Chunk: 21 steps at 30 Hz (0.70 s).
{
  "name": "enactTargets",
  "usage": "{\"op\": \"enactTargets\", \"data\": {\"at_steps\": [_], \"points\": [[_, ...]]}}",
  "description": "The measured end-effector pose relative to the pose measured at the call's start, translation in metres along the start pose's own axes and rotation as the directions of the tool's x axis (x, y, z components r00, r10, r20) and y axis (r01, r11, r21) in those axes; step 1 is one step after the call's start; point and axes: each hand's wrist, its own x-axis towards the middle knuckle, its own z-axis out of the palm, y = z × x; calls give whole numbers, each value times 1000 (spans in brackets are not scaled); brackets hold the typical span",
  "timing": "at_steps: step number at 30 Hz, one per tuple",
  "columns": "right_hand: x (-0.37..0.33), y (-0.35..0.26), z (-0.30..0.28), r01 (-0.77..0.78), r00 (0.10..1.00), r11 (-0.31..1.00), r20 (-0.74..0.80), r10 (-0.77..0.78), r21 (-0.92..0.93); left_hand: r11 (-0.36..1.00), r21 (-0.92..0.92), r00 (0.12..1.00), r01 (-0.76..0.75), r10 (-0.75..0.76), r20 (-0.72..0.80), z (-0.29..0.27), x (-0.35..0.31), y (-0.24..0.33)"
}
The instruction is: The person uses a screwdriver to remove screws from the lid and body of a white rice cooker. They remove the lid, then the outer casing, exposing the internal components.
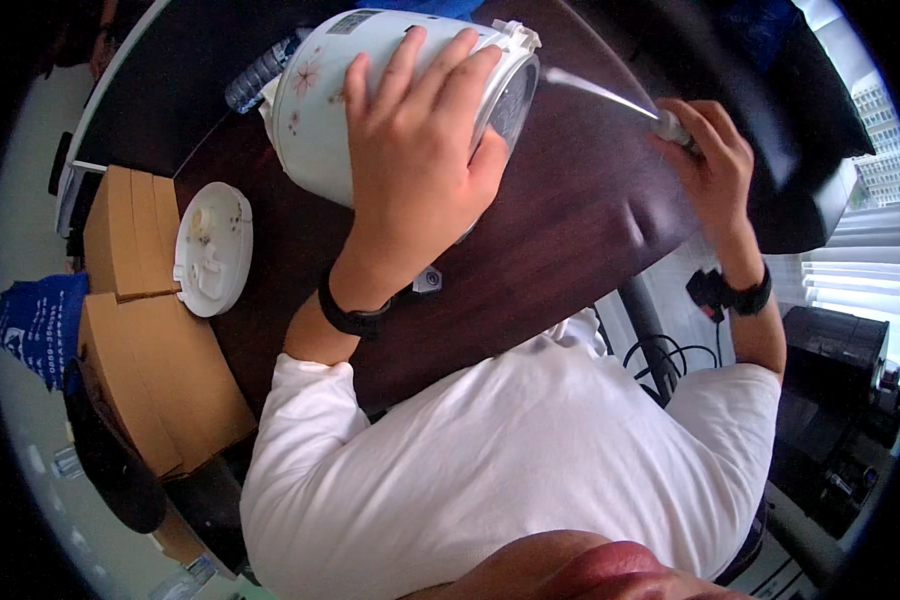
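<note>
A: Where is the cooker (315, 125)?
B: On its side on the dark table (580, 220), toward the far edge. Its white wall, with pinkish flowers, faces up, and one round end is turned to the right.

A: What is the left hand (415, 165) doing there?
B: It lies over the wall, palm down. The four fingers are spread apart along the curve, and the thumb sits near the rim of that right-hand end.

A: And the right hand (708, 155)?
B: It is off to the right, past the table's edge, with its fingers clamped around the handle of a screwdriver (610, 98). The shaft slants up and left toward the cooker's end.

A: Does the tip touch it?
B: The shaft is blurred, so I can't say for certain; the tip looks just beside the rim.

A: What else is around?
B: A round white disc (232, 255) with small fittings on its face is on the left, next to two cardboard boxes (160, 370). A dark ribbed roll (260, 75) is just behind the cooker. A small pale piece (428, 281) lies by the left wrist, which wears a black band (353, 318).
</note>
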Motion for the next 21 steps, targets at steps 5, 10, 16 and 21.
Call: {"op": "enactTargets", "data": {"at_steps": [5, 10, 16, 21], "points": [[-30, -31, -1, -774, 618, 149, 684, 388, 615, 1000, -7, 1000, 18, -18, 10, 2, 0, 0], [-25, -53, -10, -838, 485, -162, 847, 218, 522, 1000, 13, 1000, -3, 3, 4, 3, 0, -1], [-17, -58, -11, -838, 476, -218, 866, 156, 500, 1000, 11, 1000, -4, 4, 7, 2, 0, -1], [-15, -57, -11, -860, 467, -147, 870, 155, 488, 1000, 19, 1000, -12, 12, 4, 2, 1, -1]]}}
